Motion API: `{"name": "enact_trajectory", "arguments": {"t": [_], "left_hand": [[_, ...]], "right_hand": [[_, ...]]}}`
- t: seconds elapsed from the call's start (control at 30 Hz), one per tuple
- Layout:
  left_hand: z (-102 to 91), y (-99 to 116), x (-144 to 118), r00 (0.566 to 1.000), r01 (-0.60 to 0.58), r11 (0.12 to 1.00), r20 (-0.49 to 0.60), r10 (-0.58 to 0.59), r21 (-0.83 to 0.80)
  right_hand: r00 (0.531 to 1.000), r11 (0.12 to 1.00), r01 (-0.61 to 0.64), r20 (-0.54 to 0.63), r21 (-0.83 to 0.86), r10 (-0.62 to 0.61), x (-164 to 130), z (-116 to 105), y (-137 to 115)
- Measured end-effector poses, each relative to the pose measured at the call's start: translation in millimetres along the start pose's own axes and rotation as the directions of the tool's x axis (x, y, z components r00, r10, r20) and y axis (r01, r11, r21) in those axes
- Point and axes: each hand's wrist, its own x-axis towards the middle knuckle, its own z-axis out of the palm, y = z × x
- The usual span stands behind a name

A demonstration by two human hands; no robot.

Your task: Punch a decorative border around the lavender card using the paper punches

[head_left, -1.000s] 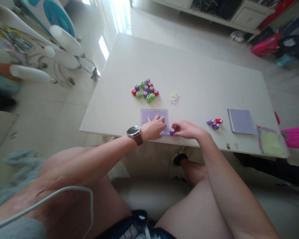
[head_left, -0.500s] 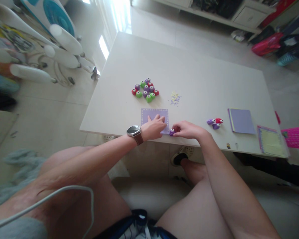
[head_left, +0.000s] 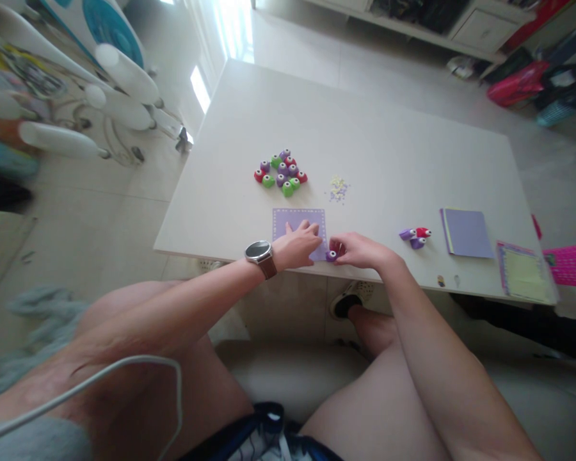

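Note:
A purple sheet of paper (head_left: 283, 218) with a row of small punched shapes along its edges lies near the table's front edge. My left hand (head_left: 297, 244) rests on it, fingers spread. At the sheet's lower right corner sits a purple craft punch (head_left: 331, 255), gripped by the fingers of my right hand (head_left: 358, 250). Beyond the sheet, several red, green and purple craft punches (head_left: 282, 169) stand in a cluster. To their right is a scatter of yellow and purple paper bits (head_left: 338, 189).
Three more punches (head_left: 416, 237) lie to the right, beside a stack of purple paper (head_left: 468, 234). Punched sheets (head_left: 525, 272) lie at the table's right end. Two small items (head_left: 441, 280) sit near the front edge of the white table (head_left: 355, 128).
The purple punch under my right hand has tipped slightly, its round button now facing more toward me. My left hand stays on the sheet.

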Motion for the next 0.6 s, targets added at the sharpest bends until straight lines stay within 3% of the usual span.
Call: {"name": "enact_trajectory", "arguments": {"t": [0.3, 0.6], "left_hand": [[-4.2, 4, -3, 1.000, 0.005, 1.000, 0.002, -0.005, 0.031], [-2.0, 2, -2, 1.000, -0.007, 0.999, -0.014, 0.007, 0.037]], "right_hand": [[0.998, 0.998, 0.049, -0.031, -0.032, -0.050, 3, 6, -11], [0.999, 0.994, 0.046, 0.016, 0.098, -0.048, 1, 0, -4]]}}
